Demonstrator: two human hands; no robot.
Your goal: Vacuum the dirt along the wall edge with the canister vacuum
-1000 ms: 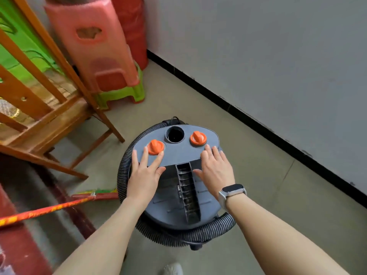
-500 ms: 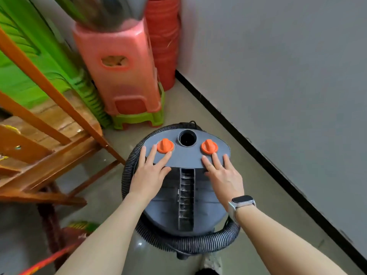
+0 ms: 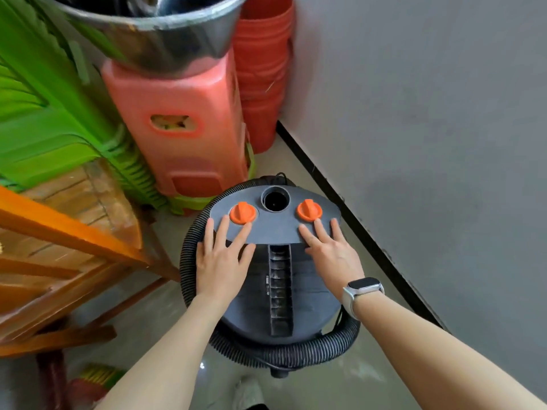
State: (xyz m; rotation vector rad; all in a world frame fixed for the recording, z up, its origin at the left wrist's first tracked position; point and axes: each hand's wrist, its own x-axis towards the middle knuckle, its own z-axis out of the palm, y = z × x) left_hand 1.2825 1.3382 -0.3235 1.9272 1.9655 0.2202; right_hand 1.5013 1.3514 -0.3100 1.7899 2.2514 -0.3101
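Hose (image 3: 284,355): black, ribbed, coiled round the canister body from the near side up the left; bendy along its length, likely springy, so apt to slip off the coil when pulled free; best taken near an end rather than mid-loop.
Canister vacuum (image 3: 272,279): standing on the floor, just beside the black skirting at the foot of the wall, near the corner crowded with stools; probably bulky and fairly heavy, rigid plastic lid, smooth and a bit slippery under flat palms; wheels or feet not visible apart from one dark stub at the near side.
Left hand (image 3: 222,261): flat on the lid's left half, fingers straight and spread, fingertips just short of the left orange knob (image 3: 242,213); gripping nothing.
Right hand (image 3: 331,255): flat on the lid's right half, fingers straight, tips touching or almost touching the right orange knob (image 3: 309,210); gripping nothing.
Handle channel (image 3: 279,288): ribbed recess down the lid's middle, between the two hands; looks the firmest place for a lift.
Round port (image 3: 273,200): open hole between the knobs, at the lid's far edge; nothing plugged in.
Wall edge (image 3: 334,199): black skirting running right of the vacuum; dirt too small to tell.
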